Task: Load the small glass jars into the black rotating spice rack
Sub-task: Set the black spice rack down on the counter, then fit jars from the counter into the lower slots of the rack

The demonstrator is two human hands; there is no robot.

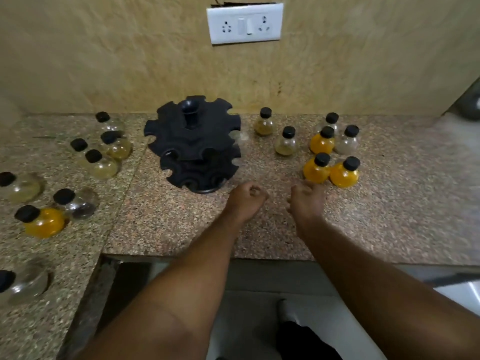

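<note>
Both forearms extend forward over the granite counter (181, 229). The left hand (246, 201) is curled closed, empty, beside the spice rack (194, 144); the right hand (306, 201) is loosely open near an orange jar (317, 170)

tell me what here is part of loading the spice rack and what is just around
Part of the job: black spice rack, empty; jars left of it; jars right of it; left hand; right hand.
Just around: wall socket plate; granite counter.

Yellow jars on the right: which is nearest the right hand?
The front-left yellow jar, just beyond the right hand; the other two stand farther right or behind.
</note>
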